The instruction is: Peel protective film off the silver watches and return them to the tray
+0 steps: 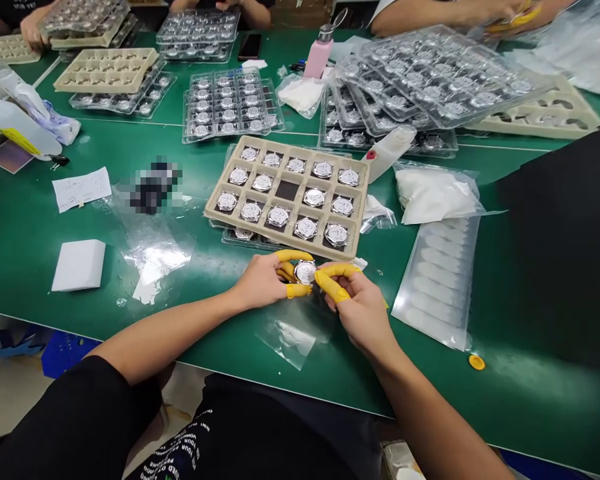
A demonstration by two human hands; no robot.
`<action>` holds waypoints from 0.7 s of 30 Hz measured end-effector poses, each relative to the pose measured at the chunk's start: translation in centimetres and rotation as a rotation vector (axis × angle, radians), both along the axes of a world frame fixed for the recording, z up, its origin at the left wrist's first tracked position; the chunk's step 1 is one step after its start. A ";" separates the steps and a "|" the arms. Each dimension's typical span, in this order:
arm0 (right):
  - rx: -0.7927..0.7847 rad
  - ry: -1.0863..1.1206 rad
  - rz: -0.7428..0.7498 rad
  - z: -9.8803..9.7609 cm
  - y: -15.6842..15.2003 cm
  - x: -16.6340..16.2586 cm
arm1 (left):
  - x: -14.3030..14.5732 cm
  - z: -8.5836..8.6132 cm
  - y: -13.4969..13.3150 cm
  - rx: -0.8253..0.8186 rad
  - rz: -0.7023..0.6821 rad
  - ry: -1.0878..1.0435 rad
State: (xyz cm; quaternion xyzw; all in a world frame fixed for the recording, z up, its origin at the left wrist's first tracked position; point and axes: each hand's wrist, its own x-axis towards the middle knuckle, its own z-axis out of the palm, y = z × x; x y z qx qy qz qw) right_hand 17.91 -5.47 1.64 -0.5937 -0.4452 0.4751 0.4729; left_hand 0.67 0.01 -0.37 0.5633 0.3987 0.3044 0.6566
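Observation:
My left hand (265, 280) and my right hand (357, 303) meet over the green table, both wearing yellow finger cots. Together they pinch a round silver watch case (305, 271) between fingertips. Just beyond them lies a beige compartment tray (360, 200) filled with several similar silver watch cases; one middle cell is bare. A small clear plastic bag (293, 333) lies on the table under my hands.
Clear blister trays of watch cases (230, 103) and more beige trays (105, 70) cover the far table. Plastic bags of white pads (437, 280) lie right. A white block (79, 265), a paper slip (81, 188), a pink bottle (319, 53) and other people's hands sit around.

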 end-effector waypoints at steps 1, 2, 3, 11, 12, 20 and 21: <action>-0.062 0.046 -0.010 -0.2 0.0 -0.1 | 0.0 0.0 0.0 0.008 -0.010 0.005; -0.104 0.076 -0.020 -0.3 0.1 -0.2 | -0.1 0.0 0.0 0.014 -0.017 0.006; -0.127 0.092 -0.029 -0.3 0.2 -0.2 | -0.1 0.0 0.0 0.017 -0.024 0.004; -0.088 0.108 -0.066 -0.5 0.5 -0.3 | -0.3 -0.1 0.0 0.070 -0.045 0.035; -0.078 0.103 -0.072 -0.7 0.5 -0.4 | -0.3 -0.1 -0.1 0.076 -0.039 0.046; -0.071 0.098 -0.097 -1.2 0.3 -0.8 | -0.2 0.4 -0.4 0.112 0.006 0.116; -0.071 0.098 -0.097 -1.1 0.3 -0.8 | -0.2 0.4 -0.5 0.116 0.008 0.117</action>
